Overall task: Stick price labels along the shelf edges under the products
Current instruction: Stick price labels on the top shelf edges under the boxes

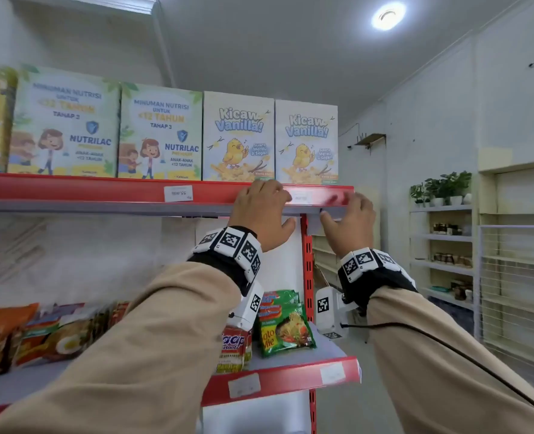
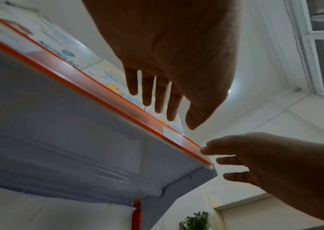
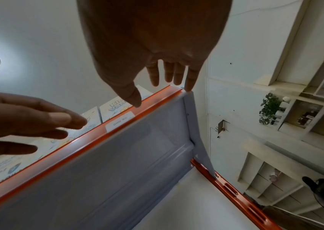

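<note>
Two tan sleeves (image 1: 153, 333) fill the foreground nearest the head camera, each ending in a wrist band of black-and-white marker tiles. Beyond them stands the red-edged shelving unit: the top shelf edge (image 1: 103, 191) runs across the view, and a lower shelf edge (image 1: 278, 382) sits below. Four large boxes stand in a row above the top edge in plain sight, two Nutrilac boxes (image 1: 67, 123) and two Kicaw Vanilla boxes (image 1: 239, 136), with part of a fifth, yellow box at the far left. On the lower shelf lie noodle packets (image 1: 282, 324) (too overlapped to count). The left hand (image 1: 261, 211) is raised to the top edge under the Kicaw boxes, fingers straight and spread, holding nothing. The right hand (image 1: 350, 219) is at the shelf's right end, fingers likewise extended and loose, the little fingertip at the corner in the right wrist view. Between the two hands a price label (image 1: 300, 197) sits in the strip of the top edge, just below the right-hand Kicaw box. A second label (image 1: 178, 193) sits further left under a Nutrilac box, and two blurred labels (image 1: 244, 385) are on the lower edge.
</note>
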